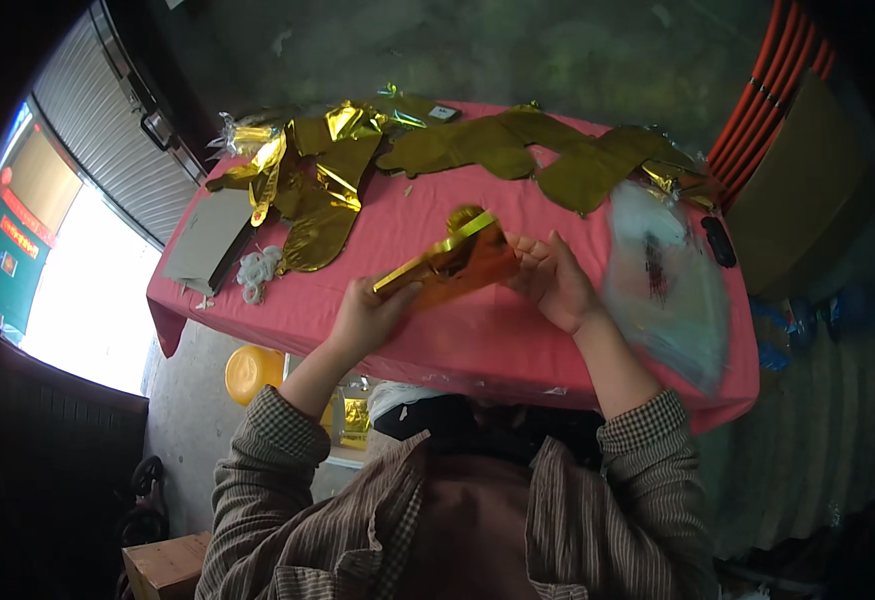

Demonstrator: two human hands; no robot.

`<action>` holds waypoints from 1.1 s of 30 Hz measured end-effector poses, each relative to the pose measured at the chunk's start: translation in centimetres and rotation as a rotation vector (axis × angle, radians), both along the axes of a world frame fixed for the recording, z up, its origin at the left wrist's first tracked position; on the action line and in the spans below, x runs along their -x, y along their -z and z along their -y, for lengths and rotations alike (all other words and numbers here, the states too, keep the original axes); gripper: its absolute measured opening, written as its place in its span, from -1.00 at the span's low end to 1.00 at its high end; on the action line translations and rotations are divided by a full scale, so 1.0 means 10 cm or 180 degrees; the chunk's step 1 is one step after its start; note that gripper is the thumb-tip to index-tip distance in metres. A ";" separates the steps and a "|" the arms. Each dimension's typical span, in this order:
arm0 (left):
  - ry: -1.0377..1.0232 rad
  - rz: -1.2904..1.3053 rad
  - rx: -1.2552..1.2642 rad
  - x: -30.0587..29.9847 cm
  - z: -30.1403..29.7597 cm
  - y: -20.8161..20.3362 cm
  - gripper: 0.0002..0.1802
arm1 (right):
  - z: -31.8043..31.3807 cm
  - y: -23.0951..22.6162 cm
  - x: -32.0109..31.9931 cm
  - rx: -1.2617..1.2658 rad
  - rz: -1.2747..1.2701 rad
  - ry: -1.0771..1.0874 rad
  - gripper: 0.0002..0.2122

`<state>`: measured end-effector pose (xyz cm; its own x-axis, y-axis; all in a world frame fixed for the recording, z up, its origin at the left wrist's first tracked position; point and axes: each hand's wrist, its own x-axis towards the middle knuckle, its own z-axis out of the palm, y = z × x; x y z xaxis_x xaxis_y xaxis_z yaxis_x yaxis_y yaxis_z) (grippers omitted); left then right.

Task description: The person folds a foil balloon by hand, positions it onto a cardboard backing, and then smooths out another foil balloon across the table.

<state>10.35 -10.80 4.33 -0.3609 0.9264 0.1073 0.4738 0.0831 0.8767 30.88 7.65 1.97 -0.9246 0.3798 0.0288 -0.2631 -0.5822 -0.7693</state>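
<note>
A folded strip of shiny gold foil [449,262], apparently a flat foil balloon, is held above the table's near half. My left hand [372,315] is closed around its left end. At its right end, my right hand [560,285] has its fingers stretched out and thumb apart, with the fingertips close to the foil; whether they touch it I cannot tell. Flat gold foil balloons [457,147] spread along the far side of the pink-covered table [427,205]. To my right lies a stack of clear plastic bags [672,300].
On the table's left are a grey flat box [205,240] and a bundle of white string [259,270]. A black object [717,242] lies at the right edge. A yellow tub [254,373] and a box with gold packets [354,415] sit below. Red pipes [772,95] stand at the right.
</note>
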 end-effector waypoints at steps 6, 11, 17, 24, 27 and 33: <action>0.0395 0.2613 -0.0452 -0.16 -0.22 0.19 -0.78 | 0.20 -0.11 0.02 -0.0298 0.0191 0.0389 -0.75; 0.0453 0.3295 -0.0137 -0.32 -0.30 0.12 -0.76 | 0.21 -0.02 0.03 -0.0884 0.0334 0.0734 -0.78; 0.0482 0.3491 -0.0321 -0.27 -0.32 0.15 -0.76 | 0.17 0.00 0.01 -0.0893 0.0380 0.0703 -0.81; 0.0411 0.2947 -0.0040 0.07 -0.44 0.01 -0.80 | 0.15 -0.04 -0.02 -0.0973 0.0585 0.0389 -0.79; 0.0111 0.1997 0.0049 0.07 -0.45 -0.01 -0.82 | 0.16 -0.03 0.02 -0.1021 0.0627 0.0302 -0.78; 0.0279 0.1753 0.0057 0.17 -0.35 0.01 -0.78 | 0.16 0.02 -0.02 -0.1239 0.0824 0.0415 -0.77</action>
<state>8.64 -7.30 4.24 -0.2808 0.9554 -0.0916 -0.0482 0.0812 0.9955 31.13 6.02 1.78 -0.8655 0.4998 -0.0330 -0.0859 -0.2129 -0.9733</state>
